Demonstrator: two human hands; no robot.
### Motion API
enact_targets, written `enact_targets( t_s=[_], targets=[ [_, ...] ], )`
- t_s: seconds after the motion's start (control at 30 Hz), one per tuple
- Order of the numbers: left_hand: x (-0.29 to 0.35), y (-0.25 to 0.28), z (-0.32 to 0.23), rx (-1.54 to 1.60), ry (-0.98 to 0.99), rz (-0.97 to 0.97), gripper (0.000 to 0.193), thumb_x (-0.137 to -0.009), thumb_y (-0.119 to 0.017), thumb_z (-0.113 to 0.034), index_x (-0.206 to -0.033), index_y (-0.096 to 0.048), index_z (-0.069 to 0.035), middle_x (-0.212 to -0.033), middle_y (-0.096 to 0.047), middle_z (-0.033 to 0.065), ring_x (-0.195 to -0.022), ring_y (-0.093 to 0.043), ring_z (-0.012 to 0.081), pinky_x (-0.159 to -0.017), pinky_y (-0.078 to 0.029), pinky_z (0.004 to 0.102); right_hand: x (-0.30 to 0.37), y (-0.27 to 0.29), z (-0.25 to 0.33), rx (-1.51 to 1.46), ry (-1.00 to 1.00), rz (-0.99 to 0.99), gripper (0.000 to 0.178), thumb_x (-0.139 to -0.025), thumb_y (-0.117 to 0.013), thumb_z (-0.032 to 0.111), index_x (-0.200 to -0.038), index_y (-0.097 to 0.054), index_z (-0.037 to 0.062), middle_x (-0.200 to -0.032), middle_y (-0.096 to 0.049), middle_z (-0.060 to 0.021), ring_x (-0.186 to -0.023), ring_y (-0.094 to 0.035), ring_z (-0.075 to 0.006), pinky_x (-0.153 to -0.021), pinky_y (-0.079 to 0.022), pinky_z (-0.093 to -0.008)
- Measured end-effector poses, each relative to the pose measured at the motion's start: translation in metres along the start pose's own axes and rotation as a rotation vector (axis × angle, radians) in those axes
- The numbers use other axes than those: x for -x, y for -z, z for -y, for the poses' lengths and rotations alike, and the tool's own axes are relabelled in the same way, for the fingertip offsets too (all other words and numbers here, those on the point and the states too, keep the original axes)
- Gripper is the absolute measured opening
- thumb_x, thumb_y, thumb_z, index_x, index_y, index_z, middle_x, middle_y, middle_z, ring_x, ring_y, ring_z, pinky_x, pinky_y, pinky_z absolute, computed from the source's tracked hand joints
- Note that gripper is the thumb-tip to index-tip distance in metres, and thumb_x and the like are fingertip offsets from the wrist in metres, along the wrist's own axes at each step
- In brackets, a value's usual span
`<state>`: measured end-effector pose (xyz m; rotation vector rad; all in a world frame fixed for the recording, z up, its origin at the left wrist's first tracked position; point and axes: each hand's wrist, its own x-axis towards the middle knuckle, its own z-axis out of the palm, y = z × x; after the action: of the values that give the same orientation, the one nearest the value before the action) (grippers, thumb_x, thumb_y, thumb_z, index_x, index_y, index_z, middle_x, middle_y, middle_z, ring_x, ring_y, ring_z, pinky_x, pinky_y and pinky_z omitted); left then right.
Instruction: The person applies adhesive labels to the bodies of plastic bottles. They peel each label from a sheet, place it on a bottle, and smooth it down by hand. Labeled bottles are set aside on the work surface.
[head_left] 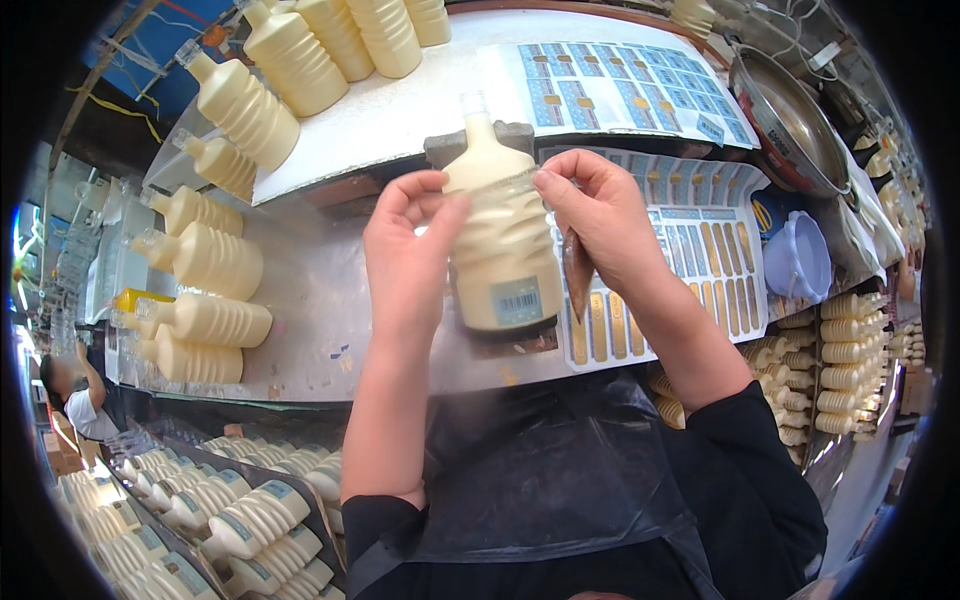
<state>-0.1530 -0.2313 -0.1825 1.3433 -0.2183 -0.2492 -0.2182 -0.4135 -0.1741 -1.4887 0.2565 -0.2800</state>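
A cream ribbed bottle [495,265] with a clear neck lies in front of me, its neck pointing away, with a small blue label near its base. A thin clear strip [510,181] with dark marks stretches across its upper body. My left hand [412,230] pinches at the strip's left end, close against the bottle. At the right end, my right hand [600,212] pinches the strip between thumb and forefinger. A brown, flat, pointed tool [577,272] hangs from under that palm. Grey blocks [446,151] flank the bottle's shoulder.
Label sheets [610,90] in blue and gold lie behind and right. Cream bottles [215,255] stand along the left and far-left edges. A lilac bucket [797,257] and a metal basin [790,118] sit at right. Racks of labelled bottles [260,515] fill the lower left; a person [85,400] is beyond.
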Motion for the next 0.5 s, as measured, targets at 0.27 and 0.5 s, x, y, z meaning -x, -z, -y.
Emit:
enact_targets(
  t_s=[0.27,0.5],
  targets=[
    [-0.037,-0.001,0.033,-0.129,-0.059,-0.117,0.031,-0.092,-0.075,-0.009,-0.118,-0.061,0.001,-0.090,-0.063,0.0010,-0.084,-0.058,0.0074,-0.080,-0.048,0.0234,-0.025,-0.004,-0.037,0.148,0.007,-0.136,0.014,-0.097,-0.067,0.018,-0.096,-0.064,0.0043,-0.080,-0.061,0.0037,-0.069,-0.051,-0.0020,-0.064,-0.042,-0.0193],
    [-0.041,0.010,0.056,0.107,0.005,-0.185,0.027,-0.098,-0.070,-0.017,-0.119,-0.062,0.000,-0.103,-0.064,0.0028,-0.095,-0.058,0.0089,-0.087,-0.050,0.0276,-0.026,-0.008,-0.038,-0.049,-0.084,-0.135,0.011,-0.099,-0.064,0.016,-0.096,-0.059,0.0065,-0.071,-0.054,0.0050,-0.062,-0.046,-0.0014,-0.058,-0.037,-0.0191]
  ],
)
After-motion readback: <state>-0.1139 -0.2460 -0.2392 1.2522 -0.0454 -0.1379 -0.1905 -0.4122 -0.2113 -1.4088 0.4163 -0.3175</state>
